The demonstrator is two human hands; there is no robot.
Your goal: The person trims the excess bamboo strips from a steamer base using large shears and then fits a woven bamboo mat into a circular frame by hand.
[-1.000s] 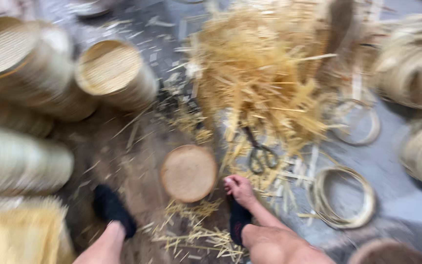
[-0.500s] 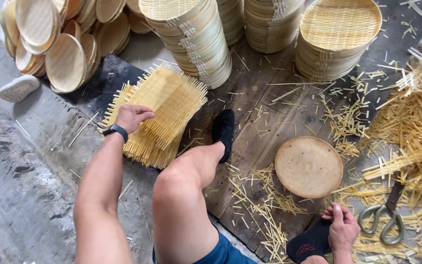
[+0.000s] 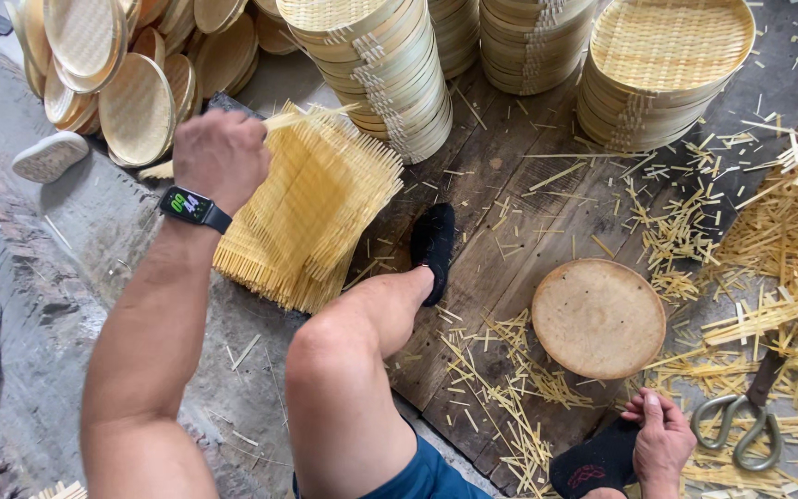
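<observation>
A stack of pale yellow woven bamboo mats is lying fanned on the floor at ten o'clock, its top mat being lifted at the upper edge.

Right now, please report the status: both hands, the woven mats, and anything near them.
Left hand gripping top woven bamboo mat off the pile. Right hand resting on black sock. Shears lie beside it, untouched.
</observation>
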